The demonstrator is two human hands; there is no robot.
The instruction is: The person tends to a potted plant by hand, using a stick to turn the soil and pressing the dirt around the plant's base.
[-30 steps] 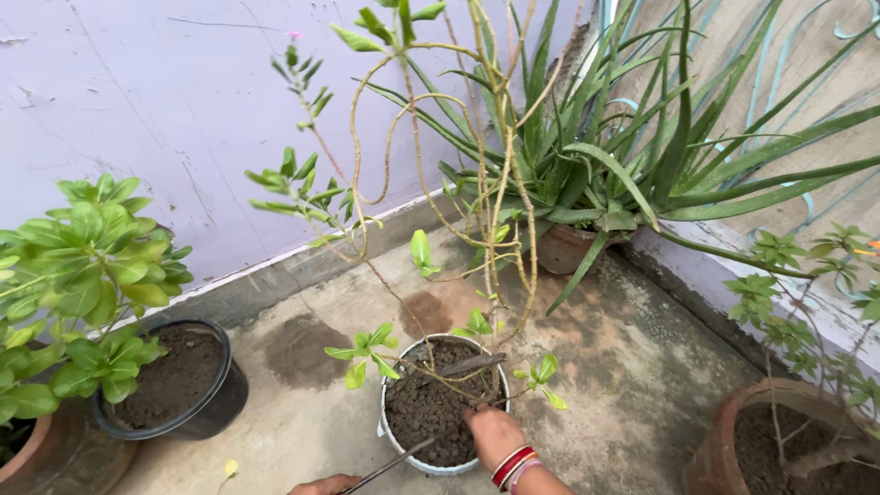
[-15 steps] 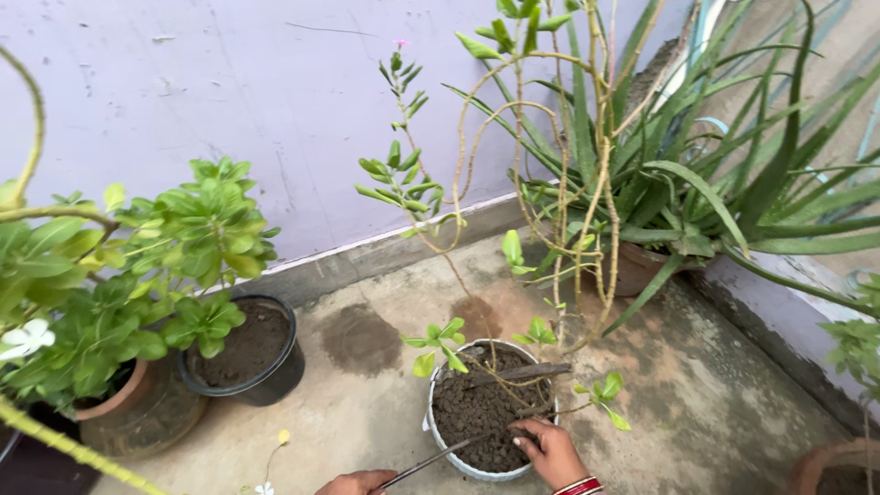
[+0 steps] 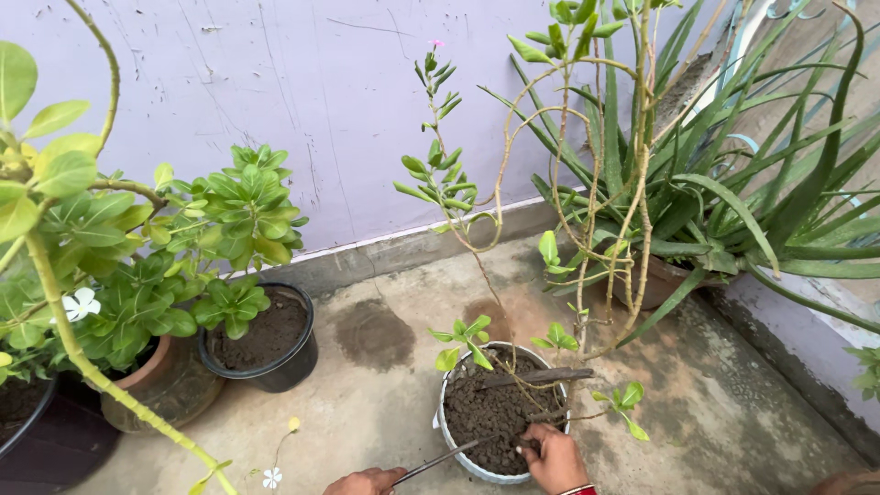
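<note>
Right hand point(image 3: 553, 456), having slid nearer, is gripping soil in the white pot point(image 3: 449, 431); left hand point(image 3: 367, 481) is clutching a metal rod point(image 3: 438, 461), loosening work ongoing.

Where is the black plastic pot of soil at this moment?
In the head view the black pot stands left of centre on the concrete floor, near the wall's base, between a terracotta pot on its left and the white pot being worked on its right.

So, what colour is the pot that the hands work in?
White pot, seen in the head view.
</note>
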